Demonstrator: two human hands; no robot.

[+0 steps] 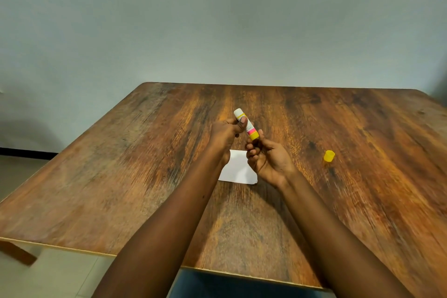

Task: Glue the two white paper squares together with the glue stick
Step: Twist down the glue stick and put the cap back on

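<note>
Both hands hold a glue stick (247, 125) above the wooden table (121, 176). It is white with a pink band and a yellow base, and it has no cap on. My left hand (226, 134) grips its upper part, thumb across the tube. My right hand (266, 159) pinches the yellow base with its fingertips. White paper (235, 168) lies flat on the table under the hands, partly hidden by them; I cannot tell whether it is one sheet or two.
The yellow cap (329, 155) stands on the table to the right of the hands. A pale wall rises behind the table's far edge. Floor shows beyond the left and near edges.
</note>
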